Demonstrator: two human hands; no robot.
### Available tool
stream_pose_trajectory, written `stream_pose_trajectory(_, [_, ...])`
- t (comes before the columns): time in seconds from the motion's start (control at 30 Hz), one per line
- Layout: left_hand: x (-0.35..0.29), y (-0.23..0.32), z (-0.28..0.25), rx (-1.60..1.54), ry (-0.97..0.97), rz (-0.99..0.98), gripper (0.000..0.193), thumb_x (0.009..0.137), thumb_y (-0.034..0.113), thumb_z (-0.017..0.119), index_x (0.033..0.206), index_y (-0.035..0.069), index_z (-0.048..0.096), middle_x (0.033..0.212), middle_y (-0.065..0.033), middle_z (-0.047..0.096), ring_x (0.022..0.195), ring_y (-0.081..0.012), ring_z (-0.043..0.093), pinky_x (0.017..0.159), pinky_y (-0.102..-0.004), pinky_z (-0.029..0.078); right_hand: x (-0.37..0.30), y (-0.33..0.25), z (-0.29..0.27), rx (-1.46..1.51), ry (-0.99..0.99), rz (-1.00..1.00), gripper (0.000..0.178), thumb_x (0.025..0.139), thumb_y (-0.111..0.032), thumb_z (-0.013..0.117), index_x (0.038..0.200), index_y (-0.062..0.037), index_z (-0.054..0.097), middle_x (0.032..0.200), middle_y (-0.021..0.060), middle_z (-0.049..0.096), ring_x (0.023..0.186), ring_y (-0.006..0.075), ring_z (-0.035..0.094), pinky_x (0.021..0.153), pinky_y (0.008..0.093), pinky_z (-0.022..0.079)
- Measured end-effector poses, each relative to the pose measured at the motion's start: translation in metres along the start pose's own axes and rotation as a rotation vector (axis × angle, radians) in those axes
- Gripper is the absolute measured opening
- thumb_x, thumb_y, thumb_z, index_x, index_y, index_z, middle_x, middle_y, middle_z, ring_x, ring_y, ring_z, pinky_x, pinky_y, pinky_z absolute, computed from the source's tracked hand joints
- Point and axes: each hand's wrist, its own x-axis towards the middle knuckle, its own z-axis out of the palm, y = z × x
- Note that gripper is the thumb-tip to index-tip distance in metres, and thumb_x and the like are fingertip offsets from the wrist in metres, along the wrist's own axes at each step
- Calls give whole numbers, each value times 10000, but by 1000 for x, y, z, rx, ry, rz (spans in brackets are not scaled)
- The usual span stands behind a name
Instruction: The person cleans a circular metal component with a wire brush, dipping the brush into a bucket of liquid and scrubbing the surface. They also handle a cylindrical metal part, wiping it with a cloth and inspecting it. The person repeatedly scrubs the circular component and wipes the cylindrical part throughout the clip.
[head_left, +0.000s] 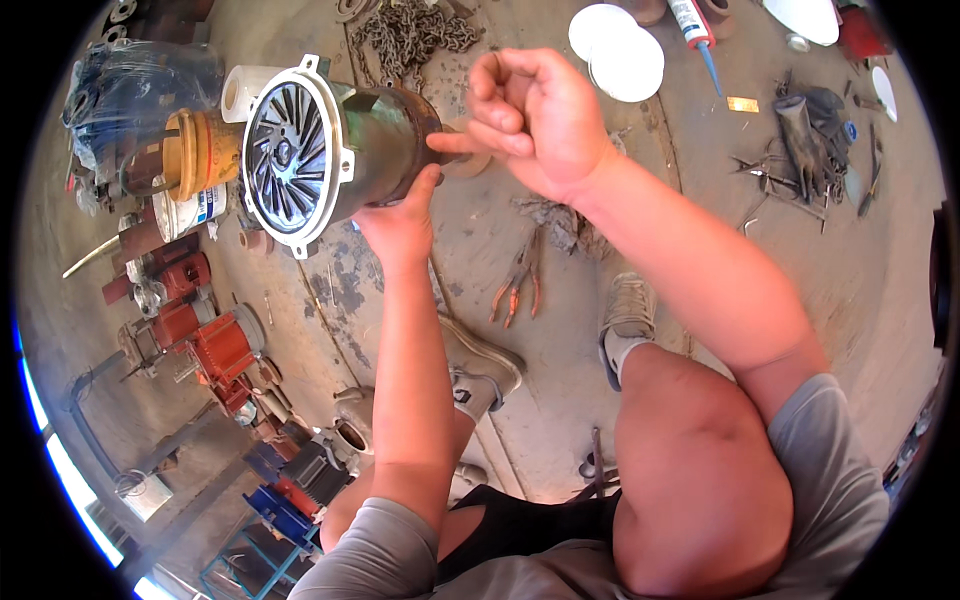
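A dark green cylindrical metal housing (pixel 380 135) is held on its side at the upper left of the head view. A white lugged flange ring (pixel 343 135) rims its near-left end, around a glossy black slotted disc (pixel 287 152) with radial blades. My left hand (pixel 400 222) grips the housing from below, the thumb up along its rusty right end and the other fingers hidden behind it. Over that right end is my right hand (pixel 540 120), empty, with some fingers loosely curled. One finger stretches left to the housing's rim; whether it touches I cannot tell.
A chain heap (pixel 415 40) and white discs (pixel 625 60) lie on the floor beyond. Orange-handled pliers (pixel 515 285) and a dark rag (pixel 570 225) lie between my feet. Left are a yellow ring-shaped part (pixel 185 155) and red motors (pixel 225 345); right, a sealant tube (pixel 692 25) and gloves (pixel 800 140).
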Motion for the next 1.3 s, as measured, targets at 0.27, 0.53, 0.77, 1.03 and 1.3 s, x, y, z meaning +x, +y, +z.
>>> stream_pose_trajectory(0.27, [9,-16,-27,-4,-177,-93,769,717,-62,919,1396,-30,560,1338,-137,659,1167,-243,676,1012,-381,568,-21,0,-22,114,66,13,325,1034,-339,409,915,-94,588,626,-36,442,483,95,373,1082,583,508])
stream_pose_trajectory(0.53, [39,-49,-80,226,-470,-40,713,706,64,977,1336,18,646,1308,-98,683,1172,-236,658,1027,-392,544,-27,-4,-25,93,192,128,303,1036,-329,431,966,-86,599,693,-10,549,506,92,409,615,369,543])
stream_pose_trajectory(0.77, [67,-56,-107,374,-698,61,804,725,200,996,1411,62,601,1348,-69,666,1218,-240,622,1061,-391,521,-34,-1,-39,-34,184,129,292,1049,-291,447,990,-74,634,764,-2,575,594,78,443,522,261,350])
stream_pose_trajectory(1.03, [117,-62,-139,659,-915,127,1010,669,290,1008,1523,95,505,1463,-73,615,1350,-259,564,1157,-424,459,-20,-1,-31,-135,221,5,318,1053,-276,451,1018,-29,649,810,21,566,652,115,487,673,324,489])
stream_pose_trajectory(1.3, [174,-44,-125,800,-1049,96,999,709,321,978,1542,89,478,1504,-108,580,1393,-310,525,1194,-467,392,-12,5,-35,-131,185,17,320,1045,-269,448,1030,-19,648,811,27,568,663,121,511,725,350,532])
